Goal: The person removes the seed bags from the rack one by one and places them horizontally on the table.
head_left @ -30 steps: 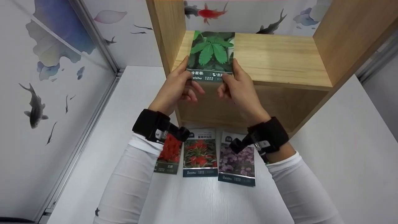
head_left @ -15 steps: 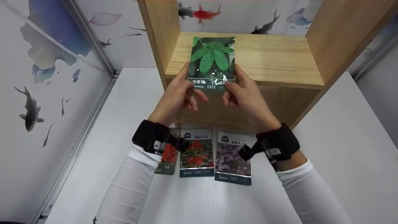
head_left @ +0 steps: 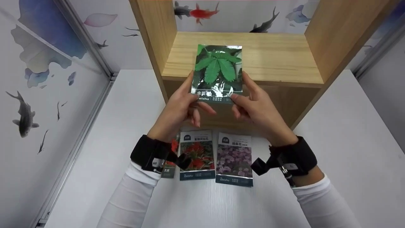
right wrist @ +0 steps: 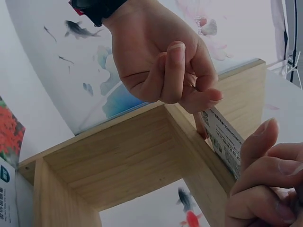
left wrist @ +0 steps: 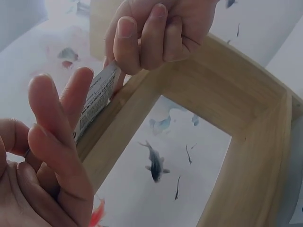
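Pinched at its lower corners by left hand (head_left: 178, 109) and right hand (head_left: 258, 109) — a glossy, flat, rectangular seed packet (head_left: 218, 71).

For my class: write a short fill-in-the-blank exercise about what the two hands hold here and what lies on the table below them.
1. Both hands hold a seed packet printed with green ____.
2. The left hand and right hand pinch the packet's ____ corners.
3. The purple-flower packet lies to the ____ of the red-flower packet.

Missing words: leaves; bottom; right
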### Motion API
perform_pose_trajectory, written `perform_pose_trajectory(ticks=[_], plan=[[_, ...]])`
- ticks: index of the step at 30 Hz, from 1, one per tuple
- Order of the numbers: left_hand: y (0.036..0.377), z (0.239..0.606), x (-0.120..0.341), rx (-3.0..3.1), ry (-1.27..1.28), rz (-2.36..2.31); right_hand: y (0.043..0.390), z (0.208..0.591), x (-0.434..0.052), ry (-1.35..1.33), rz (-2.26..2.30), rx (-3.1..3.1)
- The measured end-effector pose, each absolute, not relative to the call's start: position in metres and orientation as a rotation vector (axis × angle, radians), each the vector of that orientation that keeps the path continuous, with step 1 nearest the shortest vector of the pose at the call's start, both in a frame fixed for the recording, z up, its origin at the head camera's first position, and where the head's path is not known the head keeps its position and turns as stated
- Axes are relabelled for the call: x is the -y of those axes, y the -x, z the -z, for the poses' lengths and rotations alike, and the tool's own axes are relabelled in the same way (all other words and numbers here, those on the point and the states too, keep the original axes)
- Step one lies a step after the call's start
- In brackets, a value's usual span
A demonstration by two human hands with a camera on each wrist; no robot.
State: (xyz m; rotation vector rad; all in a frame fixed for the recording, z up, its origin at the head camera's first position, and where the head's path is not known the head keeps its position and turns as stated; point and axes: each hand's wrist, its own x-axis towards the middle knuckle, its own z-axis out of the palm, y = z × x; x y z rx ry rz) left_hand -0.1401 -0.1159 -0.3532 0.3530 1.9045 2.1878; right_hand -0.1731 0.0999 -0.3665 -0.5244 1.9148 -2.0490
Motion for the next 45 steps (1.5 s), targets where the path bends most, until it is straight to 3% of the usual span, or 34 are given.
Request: perform_pose_trajectory(ticks=[19,45], plan=[[0.100,0.349,0.105,-1.749,-0.567,-2.143,0.128,0.365,-0.128,0.554,2.029,-1.833],[0.067,0.347,0.084,-1.575,-0.528,-2.043,0.072,0.366,-0.159,0.482,2.124,-1.812]])
